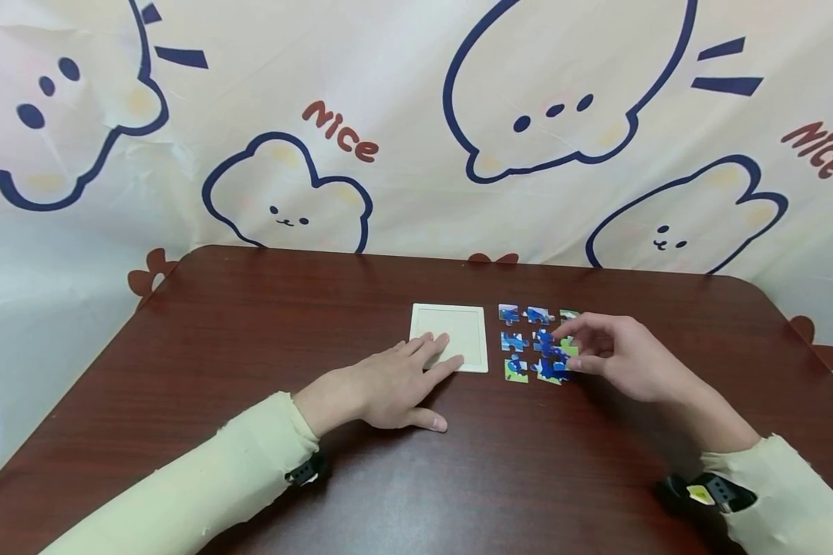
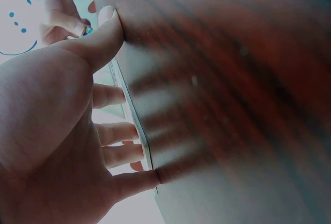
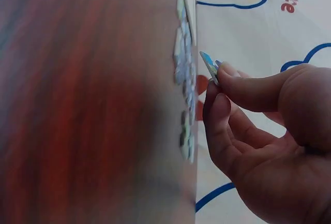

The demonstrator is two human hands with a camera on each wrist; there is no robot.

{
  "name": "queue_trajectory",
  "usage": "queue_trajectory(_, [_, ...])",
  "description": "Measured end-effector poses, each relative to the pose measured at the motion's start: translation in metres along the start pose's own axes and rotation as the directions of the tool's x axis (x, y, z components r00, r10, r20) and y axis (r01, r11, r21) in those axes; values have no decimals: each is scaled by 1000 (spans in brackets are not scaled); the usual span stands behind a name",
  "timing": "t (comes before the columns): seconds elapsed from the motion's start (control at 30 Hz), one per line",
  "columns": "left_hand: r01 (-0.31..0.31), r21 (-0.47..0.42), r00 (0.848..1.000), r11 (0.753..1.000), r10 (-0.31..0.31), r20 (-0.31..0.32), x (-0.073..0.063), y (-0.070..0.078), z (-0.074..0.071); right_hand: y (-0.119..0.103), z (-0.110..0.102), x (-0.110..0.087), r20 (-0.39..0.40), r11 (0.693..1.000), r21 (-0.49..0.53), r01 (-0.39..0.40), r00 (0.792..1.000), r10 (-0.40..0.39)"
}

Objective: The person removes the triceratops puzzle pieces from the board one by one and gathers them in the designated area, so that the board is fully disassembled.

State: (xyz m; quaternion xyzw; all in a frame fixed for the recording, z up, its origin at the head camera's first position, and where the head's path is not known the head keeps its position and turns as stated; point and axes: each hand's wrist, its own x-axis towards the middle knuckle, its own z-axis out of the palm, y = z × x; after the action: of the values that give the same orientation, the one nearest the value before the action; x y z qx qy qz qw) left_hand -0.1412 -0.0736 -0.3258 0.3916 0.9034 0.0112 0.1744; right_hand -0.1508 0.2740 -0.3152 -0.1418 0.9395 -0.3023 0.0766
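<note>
My left hand (image 1: 396, 385) rests with spread, straight fingers on the front left part of a square white puzzle tray (image 1: 454, 322). In the left wrist view, the fingertips of the left hand (image 2: 57, 125) touch the tray's edge and the table beside it. With thumb and fingertips, my right hand (image 1: 625, 356) pinches a small puzzle piece, held above the table in the right wrist view, where the piece (image 3: 209, 66) shows blue and green. Beneath and beside that hand lie several loose jigsaw pieces (image 1: 516, 369) in rows, some hidden by it.
The brown wooden table (image 1: 305, 308) carries the tray and pieces, with the pieces just right of the tray. A pale curtain (image 1: 403, 208) printed with cartoon animals hangs behind the table's far edge. Both wrists wear dark straps with small devices.
</note>
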Motion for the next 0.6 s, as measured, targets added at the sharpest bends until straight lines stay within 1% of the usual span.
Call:
queue_trajectory(0.13, [2,0,1000,1000,-2,-2,0,0,0,9,-1,-4,-2,999,25,-31,1000,31])
queue_trajectory(0.23, [0,0,1000,1000,0,-4,1,1,0,15,-1,-8,-7,997,37,-68,998,69])
queue_trajectory(0.37, [1,-8,1000,1000,-1,-2,1,2,-1,21,-1,-12,-17,993,20,-116,993,116])
queue_trajectory(0.6, [4,-4,1000,1000,-4,-5,2,2,-2,24,-4,-12,2,988,-29,-149,989,149])
